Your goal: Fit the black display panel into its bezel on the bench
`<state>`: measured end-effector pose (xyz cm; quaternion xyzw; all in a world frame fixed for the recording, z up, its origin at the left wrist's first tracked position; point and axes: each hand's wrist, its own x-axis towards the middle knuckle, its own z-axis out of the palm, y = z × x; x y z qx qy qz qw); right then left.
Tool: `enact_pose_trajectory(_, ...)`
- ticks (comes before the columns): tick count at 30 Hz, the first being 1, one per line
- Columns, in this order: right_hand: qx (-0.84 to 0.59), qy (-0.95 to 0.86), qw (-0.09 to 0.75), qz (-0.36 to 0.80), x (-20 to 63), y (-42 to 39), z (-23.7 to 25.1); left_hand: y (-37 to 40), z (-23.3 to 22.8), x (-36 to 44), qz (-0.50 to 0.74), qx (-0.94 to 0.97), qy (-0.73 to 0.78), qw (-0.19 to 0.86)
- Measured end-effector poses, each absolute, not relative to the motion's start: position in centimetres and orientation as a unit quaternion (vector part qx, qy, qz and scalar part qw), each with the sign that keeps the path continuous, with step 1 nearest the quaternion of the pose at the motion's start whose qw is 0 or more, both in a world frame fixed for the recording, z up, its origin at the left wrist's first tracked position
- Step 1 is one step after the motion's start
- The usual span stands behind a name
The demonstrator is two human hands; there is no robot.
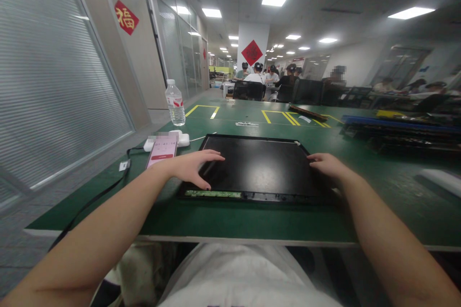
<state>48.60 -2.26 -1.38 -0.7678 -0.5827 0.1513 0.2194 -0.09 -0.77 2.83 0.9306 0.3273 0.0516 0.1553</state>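
A dark flat display panel (266,163) in a black frame lies on the green table, a narrow green circuit board (214,194) showing along its near edge. Over the panel's left side is my left hand (192,167), open, thumb and fingers spread apart and fingertips at the dark surface. At the opposite side, my right hand (327,165) reaches in with its fingers stretched out to the panel's right edge. Its lower fingers are partly hidden. I see nothing lifted in either hand.
Left of the panel are a phone (163,148) with a timer, a white power strip (183,139) and a water bottle (175,103). Stacked dark panels (403,132) lie at the right, a long dark strip (308,112) further back. Several people sit beyond the table.
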Motion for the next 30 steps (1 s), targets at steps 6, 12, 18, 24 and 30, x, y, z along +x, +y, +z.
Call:
enact_pose_trajectory(6,-0.769,-0.574,0.236,0.154,48.7,-2.2,-1.6,-0.8,2.7,0.0,0.063,0.935,0.316,0.146)
enact_pose_trajectory(12,-0.766,-0.571,0.25,0.158,49.1,-2.0,-2.0,-0.9,2.8,0.1,0.056,0.934,0.318,0.152)
enact_pose_trajectory(18,-0.764,-0.567,0.264,0.158,49.0,-2.2,-2.4,0.6,2.1,-0.5,0.09,0.912,0.383,0.116)
enact_pose_trajectory(24,-0.759,-0.583,0.256,0.135,49.1,-2.1,-2.6,2.3,1.3,-1.4,0.042,0.874,0.485,-0.003)
enact_pose_trajectory(30,-0.766,-0.574,0.258,0.134,49.3,-2.0,-2.8,2.0,1.5,-1.3,0.022,0.865,0.502,0.0)
